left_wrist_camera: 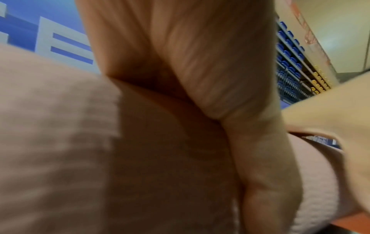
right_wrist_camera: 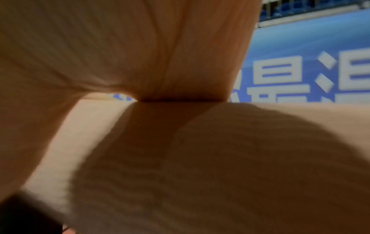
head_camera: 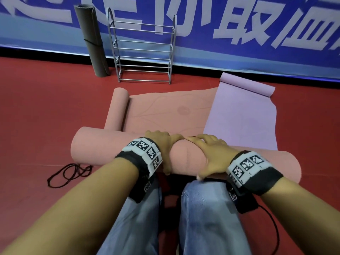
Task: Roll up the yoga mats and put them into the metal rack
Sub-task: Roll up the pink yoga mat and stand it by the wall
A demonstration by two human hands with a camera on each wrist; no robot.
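Note:
A thick salmon-pink mat roll lies across the red floor just in front of my knees. Both hands grip it at the middle. My left hand wraps over the top with its thumb down the near side. My right hand does the same beside it, and the fingers nearly meet. The wrist views show each palm against the roll. The empty metal rack stands against the blue banner beyond.
A second pink mat lies partly unrolled ahead, its rolled end at left. A purple mat overlaps its right side. A grey rolled mat stands left of the rack. A black cord lies on the floor at left.

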